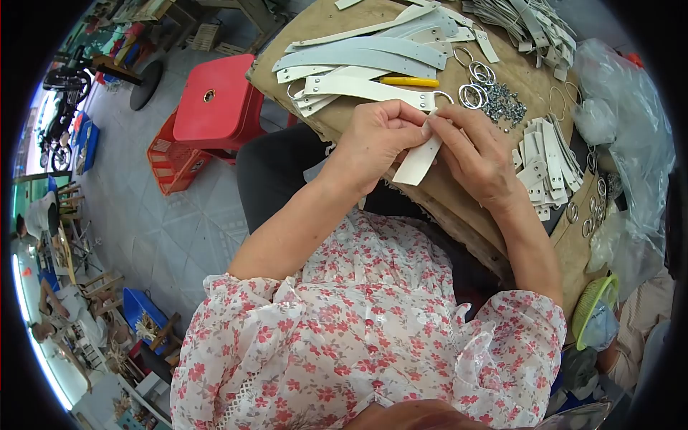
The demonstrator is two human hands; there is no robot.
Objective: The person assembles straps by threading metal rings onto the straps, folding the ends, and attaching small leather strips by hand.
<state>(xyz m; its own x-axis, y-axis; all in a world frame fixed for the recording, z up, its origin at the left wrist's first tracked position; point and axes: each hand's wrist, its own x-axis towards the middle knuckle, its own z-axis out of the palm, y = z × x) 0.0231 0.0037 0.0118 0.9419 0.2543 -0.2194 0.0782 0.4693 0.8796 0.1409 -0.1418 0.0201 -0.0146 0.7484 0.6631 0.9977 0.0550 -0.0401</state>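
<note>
Flat white strap (418, 165), its upper end pinched between the fingertips of left hand (380, 136) and right hand (474, 150), over the near edge of a brown-topped bench (304, 32); beyond, a slim yellow tool (409, 82) and heaped small silver-grey metal fasteners (504, 106).

hands (376, 136) (476, 154) 2 | held strip (417, 166) 1 | yellow tool (409, 82) 1 | red stool (218, 115) 1

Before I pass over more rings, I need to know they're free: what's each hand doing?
Left hand: closed, pinching the white strip.
Right hand: closed on the same strip.
</note>
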